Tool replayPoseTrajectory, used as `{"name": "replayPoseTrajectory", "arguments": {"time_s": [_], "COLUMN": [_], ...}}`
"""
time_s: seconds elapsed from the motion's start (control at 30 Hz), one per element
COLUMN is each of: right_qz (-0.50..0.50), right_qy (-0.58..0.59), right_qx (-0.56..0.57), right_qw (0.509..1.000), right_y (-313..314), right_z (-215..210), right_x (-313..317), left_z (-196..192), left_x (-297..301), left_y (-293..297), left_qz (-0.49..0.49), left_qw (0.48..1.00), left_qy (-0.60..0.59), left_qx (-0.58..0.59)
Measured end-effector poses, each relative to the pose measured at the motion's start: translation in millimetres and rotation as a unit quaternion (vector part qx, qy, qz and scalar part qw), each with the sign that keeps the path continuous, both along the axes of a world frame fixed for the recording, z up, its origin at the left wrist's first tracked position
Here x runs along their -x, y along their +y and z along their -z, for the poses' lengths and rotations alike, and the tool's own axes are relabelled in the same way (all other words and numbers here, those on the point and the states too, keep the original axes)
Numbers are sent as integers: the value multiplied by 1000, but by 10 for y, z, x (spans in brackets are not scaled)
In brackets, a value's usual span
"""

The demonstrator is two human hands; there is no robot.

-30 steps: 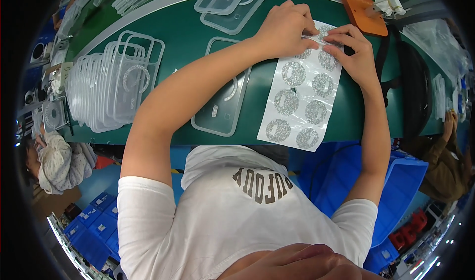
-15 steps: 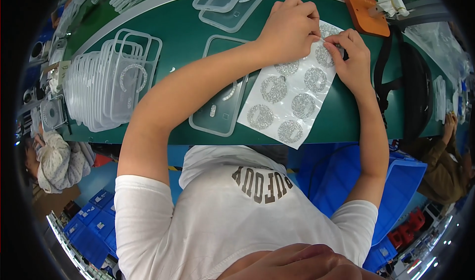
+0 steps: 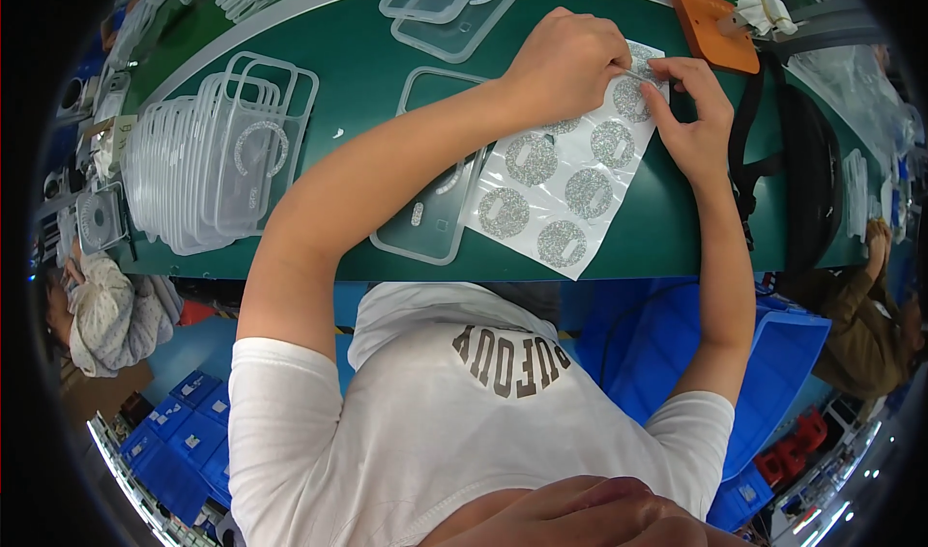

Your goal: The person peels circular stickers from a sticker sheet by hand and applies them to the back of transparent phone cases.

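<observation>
Hands point(image 3: 568, 69) pinched narrow, exact hold unclear, at far end of white sheet point(image 3: 536, 224), most glittery discs point(image 3: 537, 151) lower in view

"What's moved?"
"The sticker sheet point(image 3: 558, 175): its lower end now lies farther left."
"Near anything?"
"Right by the nearest clear case point(image 3: 425, 238), where green tabletop point(image 3: 353, 88) showed between them before."

sticker sheet point(image 3: 568, 178) partly behind left hand point(image 3: 570, 64), clear case point(image 3: 435, 226) partly hidden by forearm point(image 3: 396, 156)
</observation>
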State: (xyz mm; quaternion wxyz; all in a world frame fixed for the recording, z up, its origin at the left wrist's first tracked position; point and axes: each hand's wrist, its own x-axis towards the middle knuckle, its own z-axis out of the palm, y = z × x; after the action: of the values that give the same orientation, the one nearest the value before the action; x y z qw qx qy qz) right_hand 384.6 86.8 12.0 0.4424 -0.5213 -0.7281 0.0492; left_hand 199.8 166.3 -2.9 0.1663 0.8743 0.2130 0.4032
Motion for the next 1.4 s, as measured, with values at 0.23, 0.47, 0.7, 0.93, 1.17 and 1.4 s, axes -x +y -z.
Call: {"name": "replayPoseTrajectory", "arguments": {"time_s": [0.23,0.47,0.7,0.93,1.17,1.4], "right_qz": [-20,-62,-73,-61,70,137], "right_qy": [15,122,152,114,124,29], "right_qx": [69,219,290,252,220,156], "right_qw": [997,966,942,959,965,978], "right_y": [7,-1,0,-8,-13,-6], "right_z": [37,-63,-114,-41,42,60], "right_x": [-49,-155,-212,-196,-132,-137], "left_z": [-26,-43,-85,-72,-59,-58], "left_x": [-9,6,9,11,11,32], "left_y": [1,-50,-76,-63,-57,-53], "left_qz": [38,61,92,87,47,42], "left_qw": [998,987,972,968,992,992], "left_qy": [-10,5,10,18,45,103], "left_qx": [-40,-151,-215,-235,-110,-63]}}
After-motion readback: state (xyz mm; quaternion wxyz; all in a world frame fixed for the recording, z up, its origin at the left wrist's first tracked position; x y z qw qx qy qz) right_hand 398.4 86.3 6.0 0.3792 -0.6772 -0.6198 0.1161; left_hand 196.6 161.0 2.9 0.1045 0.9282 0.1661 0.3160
